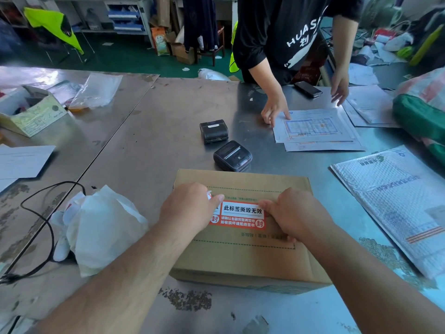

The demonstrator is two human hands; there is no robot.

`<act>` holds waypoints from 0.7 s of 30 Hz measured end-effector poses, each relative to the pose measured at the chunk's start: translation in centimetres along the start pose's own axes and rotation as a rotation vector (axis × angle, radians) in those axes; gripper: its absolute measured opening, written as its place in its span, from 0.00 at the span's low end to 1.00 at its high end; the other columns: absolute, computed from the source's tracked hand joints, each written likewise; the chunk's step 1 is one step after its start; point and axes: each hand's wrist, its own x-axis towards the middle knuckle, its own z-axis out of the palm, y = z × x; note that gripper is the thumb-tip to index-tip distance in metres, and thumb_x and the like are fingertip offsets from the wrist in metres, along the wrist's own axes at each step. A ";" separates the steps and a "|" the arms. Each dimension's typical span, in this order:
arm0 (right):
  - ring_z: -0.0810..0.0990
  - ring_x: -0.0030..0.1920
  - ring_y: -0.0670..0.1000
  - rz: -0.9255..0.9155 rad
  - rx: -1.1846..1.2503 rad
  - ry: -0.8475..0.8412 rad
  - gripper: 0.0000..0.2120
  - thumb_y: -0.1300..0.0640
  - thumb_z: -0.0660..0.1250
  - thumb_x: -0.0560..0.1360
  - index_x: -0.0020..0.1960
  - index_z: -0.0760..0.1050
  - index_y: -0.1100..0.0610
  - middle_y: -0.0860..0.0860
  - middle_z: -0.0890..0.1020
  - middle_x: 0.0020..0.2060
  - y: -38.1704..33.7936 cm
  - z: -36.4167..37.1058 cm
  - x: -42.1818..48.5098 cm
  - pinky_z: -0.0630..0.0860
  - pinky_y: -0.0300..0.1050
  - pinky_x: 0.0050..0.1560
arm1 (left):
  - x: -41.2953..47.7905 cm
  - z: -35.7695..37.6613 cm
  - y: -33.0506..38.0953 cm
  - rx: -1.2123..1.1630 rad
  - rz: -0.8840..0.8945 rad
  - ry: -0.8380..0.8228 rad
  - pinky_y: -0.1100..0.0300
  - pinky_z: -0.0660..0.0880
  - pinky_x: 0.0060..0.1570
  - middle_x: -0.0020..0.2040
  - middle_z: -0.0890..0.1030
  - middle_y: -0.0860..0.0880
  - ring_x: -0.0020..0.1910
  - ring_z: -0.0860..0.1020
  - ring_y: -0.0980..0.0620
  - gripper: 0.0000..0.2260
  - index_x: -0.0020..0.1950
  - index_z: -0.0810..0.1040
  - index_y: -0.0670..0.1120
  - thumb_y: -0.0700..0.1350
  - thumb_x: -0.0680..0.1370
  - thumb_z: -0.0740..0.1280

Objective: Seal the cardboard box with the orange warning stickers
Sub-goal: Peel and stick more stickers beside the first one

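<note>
A closed brown cardboard box [243,256] lies on the steel table in front of me. An orange and white warning sticker [239,215] sits across the middle of its top. My left hand [190,210] rests on the sticker's left end, thumb on its upper edge, with a scrap of white backing paper peeking out above the fingers. My right hand [293,213] lies on the sticker's right end, fingers curled, knuckles pressing down on the box top.
Two black handheld label printers [232,156] [213,130] lie just beyond the box. Crumpled white paper [101,225] and a black cable [48,227] sit to the left. A bubble mailer [395,203] lies right. Another person's hands [274,109] touch printed sheets [315,127] across the table.
</note>
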 end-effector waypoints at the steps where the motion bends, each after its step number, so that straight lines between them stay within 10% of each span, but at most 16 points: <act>1: 0.77 0.23 0.51 -0.002 -0.005 0.001 0.25 0.37 0.61 0.79 0.36 0.71 0.58 0.53 0.76 0.23 0.0 0.0 0.0 0.69 0.42 0.28 | 0.0 0.0 0.0 0.006 0.003 -0.001 0.57 0.60 0.29 0.33 0.73 0.51 0.31 0.70 0.52 0.22 0.33 0.68 0.47 0.63 0.77 0.61; 12: 0.73 0.20 0.41 -0.130 -0.061 -0.092 0.24 0.35 0.77 0.63 0.35 0.76 0.55 0.48 0.79 0.19 1.4 -0.8 -0.6 0.78 0.43 0.36 | 0.1 -1.7 -0.8 0.043 0.122 -0.282 0.58 0.61 0.29 0.38 0.74 0.55 0.34 0.71 0.56 0.24 0.38 0.69 0.51 0.65 0.63 0.76; 21: 0.79 0.32 0.52 -0.033 -0.058 -0.003 0.26 0.33 0.61 0.77 0.36 0.70 0.56 0.52 0.77 0.26 0.3 0.1 0.0 0.72 0.44 0.31 | 0.1 0.0 -0.1 -0.006 0.022 -0.037 0.57 0.61 0.29 0.33 0.70 0.53 0.34 0.70 0.50 0.25 0.35 0.66 0.44 0.65 0.76 0.63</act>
